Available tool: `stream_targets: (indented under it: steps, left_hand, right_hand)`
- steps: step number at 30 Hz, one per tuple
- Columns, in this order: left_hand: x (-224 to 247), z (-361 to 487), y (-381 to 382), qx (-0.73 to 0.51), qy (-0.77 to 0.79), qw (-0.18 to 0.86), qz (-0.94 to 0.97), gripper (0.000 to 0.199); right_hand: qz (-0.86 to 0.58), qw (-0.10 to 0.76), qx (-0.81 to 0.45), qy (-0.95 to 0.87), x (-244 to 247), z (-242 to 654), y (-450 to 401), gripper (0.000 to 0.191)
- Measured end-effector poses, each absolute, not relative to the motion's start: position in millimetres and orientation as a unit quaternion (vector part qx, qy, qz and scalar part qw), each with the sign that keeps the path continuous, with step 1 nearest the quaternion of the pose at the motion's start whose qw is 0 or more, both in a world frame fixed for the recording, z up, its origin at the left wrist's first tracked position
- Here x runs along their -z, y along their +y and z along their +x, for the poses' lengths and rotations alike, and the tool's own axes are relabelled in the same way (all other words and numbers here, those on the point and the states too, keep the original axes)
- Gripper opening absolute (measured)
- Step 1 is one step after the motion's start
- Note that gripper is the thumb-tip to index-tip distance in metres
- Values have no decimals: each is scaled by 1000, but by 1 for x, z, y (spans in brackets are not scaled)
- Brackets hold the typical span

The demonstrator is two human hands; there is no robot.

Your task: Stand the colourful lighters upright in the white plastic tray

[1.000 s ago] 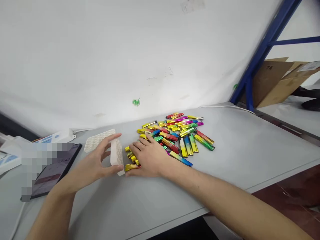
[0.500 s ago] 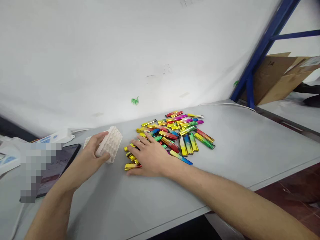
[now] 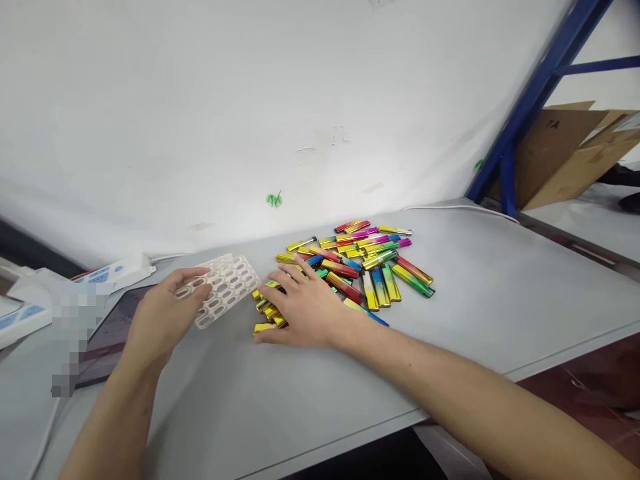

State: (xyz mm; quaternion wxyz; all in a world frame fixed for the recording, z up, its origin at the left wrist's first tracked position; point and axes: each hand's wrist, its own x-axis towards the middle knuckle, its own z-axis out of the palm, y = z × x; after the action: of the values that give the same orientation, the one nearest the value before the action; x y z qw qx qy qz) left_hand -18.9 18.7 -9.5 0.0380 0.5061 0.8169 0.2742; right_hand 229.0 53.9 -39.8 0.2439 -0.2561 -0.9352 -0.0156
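My left hand [image 3: 167, 310] grips a white plastic tray [image 3: 233, 283] by its left edge, thumb on top. Rows of oval holes cover the tray's upper face, and they look vacant. To the right of it, shiny lighters [image 3: 345, 267] in gold, red, blue, green and purple lie in a loose heap on the grey table [image 3: 480, 287]. My right hand [image 3: 305, 307] rests over the near left side of the heap, palm down, its fingers spread across several gold lighters [image 3: 270, 310]. The hand hides part of the lighters beneath it.
A dark tablet [image 3: 113, 327] lies on the left, partly blurred out. Behind it are white power strips [image 3: 117, 273] and a cable. The white wall [image 3: 240, 133] rises at the table's back. On the right stand a blue metal frame [image 3: 525, 107] and cardboard boxes [image 3: 565, 153].
My left hand has tipped the tray from a raised slant to nearly flat, so its holed face now shows upward. My right hand has stayed on the lighters. The view has shifted slightly.
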Motion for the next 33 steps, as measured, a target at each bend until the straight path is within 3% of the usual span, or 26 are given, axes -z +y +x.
stream_targets:
  steps: [2,7,13,21,28,33]
  left_hand:
    - [6,-15,17,-240,840,28,486,38]
    - [11,-8,20,-186,780,-124,584,45]
    - [35,-12,29,-149,718,-93,674,65]
    - [47,-11,30,-85,749,-74,653,59]
    - [48,-11,38,-139,756,-80,635,62]
    - [35,23,27,-288,682,-60,670,48]
  right_hand:
    - [-258,242,11,-935,39,230,54,78]
    - [-259,233,12,-937,38,232,54,78]
    - [-261,231,5,-937,37,234,52,76]
    - [-265,235,-3,-935,36,240,53,72]
    - [-266,234,-17,-935,36,239,51,71]
    - [-290,279,-22,-915,28,248,58,65]
